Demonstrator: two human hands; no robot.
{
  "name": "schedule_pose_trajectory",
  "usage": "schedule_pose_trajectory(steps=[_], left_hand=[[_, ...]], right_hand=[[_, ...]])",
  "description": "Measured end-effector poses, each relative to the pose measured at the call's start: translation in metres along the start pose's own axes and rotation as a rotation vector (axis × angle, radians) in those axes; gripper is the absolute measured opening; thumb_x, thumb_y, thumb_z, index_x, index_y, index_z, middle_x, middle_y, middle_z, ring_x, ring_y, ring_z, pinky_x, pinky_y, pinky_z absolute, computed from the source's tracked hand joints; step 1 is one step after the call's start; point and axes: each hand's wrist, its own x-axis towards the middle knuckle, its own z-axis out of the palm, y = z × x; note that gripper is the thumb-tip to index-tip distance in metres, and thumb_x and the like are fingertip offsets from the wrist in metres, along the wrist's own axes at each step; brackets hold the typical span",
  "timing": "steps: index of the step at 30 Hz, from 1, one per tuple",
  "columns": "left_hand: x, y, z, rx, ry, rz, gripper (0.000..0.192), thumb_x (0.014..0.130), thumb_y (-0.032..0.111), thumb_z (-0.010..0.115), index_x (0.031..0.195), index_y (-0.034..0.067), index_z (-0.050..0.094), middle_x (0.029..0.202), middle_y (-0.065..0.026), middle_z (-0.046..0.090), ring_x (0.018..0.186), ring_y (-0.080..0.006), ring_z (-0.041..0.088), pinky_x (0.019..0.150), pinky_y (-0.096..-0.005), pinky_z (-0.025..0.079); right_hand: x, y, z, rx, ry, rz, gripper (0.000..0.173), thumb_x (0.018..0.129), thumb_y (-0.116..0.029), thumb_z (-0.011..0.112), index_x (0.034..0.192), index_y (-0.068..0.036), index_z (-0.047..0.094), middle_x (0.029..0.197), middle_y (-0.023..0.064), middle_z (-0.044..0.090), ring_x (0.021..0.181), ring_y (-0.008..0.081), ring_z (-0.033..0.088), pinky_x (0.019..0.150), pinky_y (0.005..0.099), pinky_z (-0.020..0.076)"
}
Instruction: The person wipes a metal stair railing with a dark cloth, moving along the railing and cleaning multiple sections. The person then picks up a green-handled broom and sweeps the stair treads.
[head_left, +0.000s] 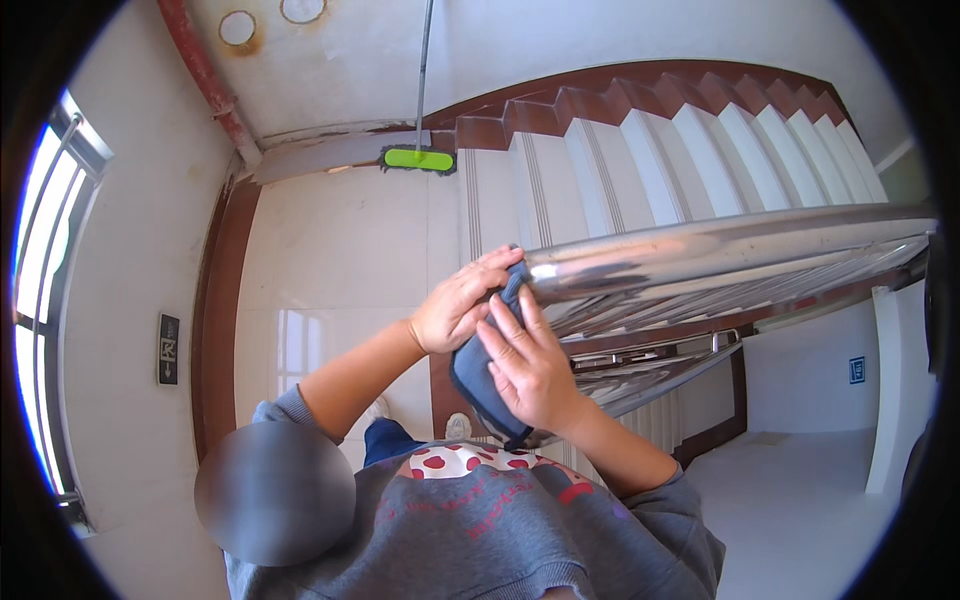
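A blue-grey cloth (484, 379) with a dark edge is draped over the end of a shiny metal handrail (675, 251) and hangs down below it. My left hand (461, 304) curls over the cloth at the rail's end, its fingers on top near the bare metal. Close beside it, my right hand (529, 364) presses the cloth from the near side, fingers pointing up towards the rail. The part of the rail beneath the cloth is hidden.
White stairs (637, 165) with brown skirting rise to the right. A flat mop with a green head (418, 159) leans at their foot. Metal balusters (675, 300) run under the rail, with a lower flight beyond. A barred window (45, 300) and red pipe (202, 67) are left.
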Motion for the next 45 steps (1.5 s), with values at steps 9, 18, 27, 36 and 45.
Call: schedule_pose_trajectory(steps=[9,18,27,36,45], left_hand=[[0.006,-0.029,-0.036,-0.100,0.097,-0.233,0.026,0.083,0.002,0.059,0.109,0.003,0.061,0.090,-0.0165,0.066,0.082,-0.0349,0.065,0.071,-0.0374,0.053],[-0.011,-0.070,-0.193,-0.144,0.181,-0.155,0.024,0.081,-0.003,0.063,0.105,0.004,0.065,0.082,-0.0125,0.066,0.072,-0.0265,0.065,0.064,-0.0331,0.051],[-0.031,-0.136,-0.286,0.063,0.272,-0.293,0.038,0.073,-0.005,0.068,0.109,0.007,0.064,0.083,-0.0095,0.064,0.068,-0.0228,0.061,0.060,-0.0310,0.050],[0.028,-0.227,-0.361,0.226,0.183,-0.304,0.038,0.066,0.004,0.073,0.102,0.007,0.060,0.092,-0.0078,0.059,0.091,-0.0302,0.055,0.084,-0.0383,0.044],[0.154,-0.335,-0.411,0.498,0.049,-0.349,0.020,0.067,0.004,0.072,0.079,0.007,0.056,0.077,-0.0070,0.058,0.080,-0.0296,0.055,0.079,-0.0397,0.041]], right_hand=[[0.070,0.012,0.007,-0.424,-0.080,0.037,0.029,0.079,-0.012,0.056,0.105,-0.005,0.067,0.122,0.0054,0.060,0.117,0.0319,0.051,0.098,0.0523,0.0360],[0.202,0.005,0.094,0.069,0.120,0.082,0.056,0.072,0.003,0.067,0.125,-0.004,0.052,0.132,0.0188,0.049,0.116,0.0339,0.053,0.089,0.0382,0.0508],[0.299,0.050,0.187,0.324,0.023,0.379,0.045,0.073,0.002,0.067,0.116,-0.006,0.056,0.093,0.0154,0.065,0.083,0.0315,0.064,0.073,0.0351,0.0507],[0.399,0.147,0.241,0.411,0.053,0.295,0.014,0.073,-0.005,0.068,0.084,-0.006,0.060,0.076,0.0123,0.061,0.068,0.0327,0.061,0.058,0.0375,0.0471],[0.499,0.303,0.226,0.282,0.090,0.144,0.014,0.070,-0.009,0.073,0.076,-0.006,0.060,0.070,0.0105,0.060,0.065,0.0317,0.058,0.060,0.0395,0.0439]])
